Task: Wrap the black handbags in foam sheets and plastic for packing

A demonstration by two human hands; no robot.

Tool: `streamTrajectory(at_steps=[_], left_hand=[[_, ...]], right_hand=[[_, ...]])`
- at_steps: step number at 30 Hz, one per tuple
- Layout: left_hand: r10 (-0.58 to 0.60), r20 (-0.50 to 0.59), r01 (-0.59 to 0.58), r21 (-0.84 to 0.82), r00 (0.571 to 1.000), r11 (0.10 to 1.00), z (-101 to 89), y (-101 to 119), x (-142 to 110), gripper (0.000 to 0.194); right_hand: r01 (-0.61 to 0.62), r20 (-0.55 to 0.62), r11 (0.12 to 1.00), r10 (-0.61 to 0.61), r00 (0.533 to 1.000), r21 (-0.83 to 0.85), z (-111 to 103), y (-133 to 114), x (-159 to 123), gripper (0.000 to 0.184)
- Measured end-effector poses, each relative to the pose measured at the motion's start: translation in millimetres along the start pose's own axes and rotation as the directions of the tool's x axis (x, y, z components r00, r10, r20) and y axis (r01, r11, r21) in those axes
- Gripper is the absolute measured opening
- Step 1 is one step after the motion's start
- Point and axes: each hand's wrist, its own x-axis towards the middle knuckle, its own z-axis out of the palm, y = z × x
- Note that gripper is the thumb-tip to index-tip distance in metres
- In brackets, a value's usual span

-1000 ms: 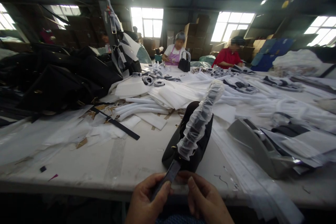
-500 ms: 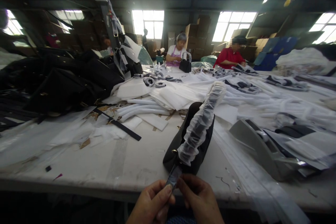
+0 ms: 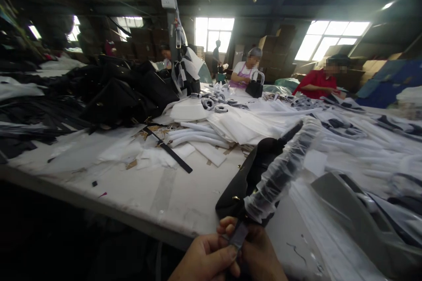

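Observation:
A black handbag (image 3: 231, 184) stands at the table's near edge, tilted to the right, with gold studs on its side. Its long handle (image 3: 280, 171) is covered in crinkled, see-through white plastic. From the handle's near end a short dark strap end (image 3: 239, 233), with a glossy film-like surface, points toward me. My left hand (image 3: 211, 254) pinches this strap end between thumb and fingers. Close against its other side is my right hand (image 3: 260, 252), fingers curled at the strap end and partly hidden behind it and the left hand.
Left on the table lies a heap of black bags (image 3: 121, 96). A black strap (image 3: 171, 153) and white foam sheets (image 3: 231, 123) are beyond the handbag. At right sits a grey tape dispenser (image 3: 359, 215). Two co-workers sit across the table, one in a red top (image 3: 318, 83).
The view has swung left, so things appear further right. My right hand has moved in closer behind the strap end, and my left hand still pinches it.

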Motion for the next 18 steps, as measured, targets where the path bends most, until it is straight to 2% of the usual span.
streamTrajectory(at_steps=[4, 7, 12, 13, 16, 18], left_hand=[[0.016, 0.024, -0.014, -0.056, 1.000, 0.998, 1.0, -1, 1, 0.053], [0.068, 0.063, -0.062, -0.092, 0.996, 0.994, -0.1, -1, 2, 0.050], [0.067, 0.056, -0.062, -0.076, 0.996, 0.995, -2.8, -5, 7, 0.051], [0.062, 0.044, -0.058, -0.078, 0.997, 0.995, -2.3, -5, 7, 0.051], [0.106, 0.016, -0.105, -0.064, 0.994, 0.992, 0.6, -1, 3, 0.050], [0.146, -0.008, -0.146, 0.000, 0.989, 0.989, 1.1, 3, -2, 0.049]], right_hand=[[-0.038, 0.065, 0.997, 0.034, 0.997, 0.060, -2, -3, -4, 0.050], [-0.120, 0.142, 0.971, 0.091, 0.986, 0.206, -10, -5, -11, 0.050], [-0.250, 0.443, 0.908, 0.082, 0.893, 0.336, -17, -7, -11, 0.056], [-0.251, 0.453, 0.901, 0.070, 0.889, 0.353, -15, -6, -10, 0.054], [-0.194, 0.398, 0.919, 0.045, 0.916, 0.343, -10, -2, -10, 0.045], [-0.166, 0.378, 0.956, 0.065, 0.924, 0.240, -14, -1, -14, 0.055]])
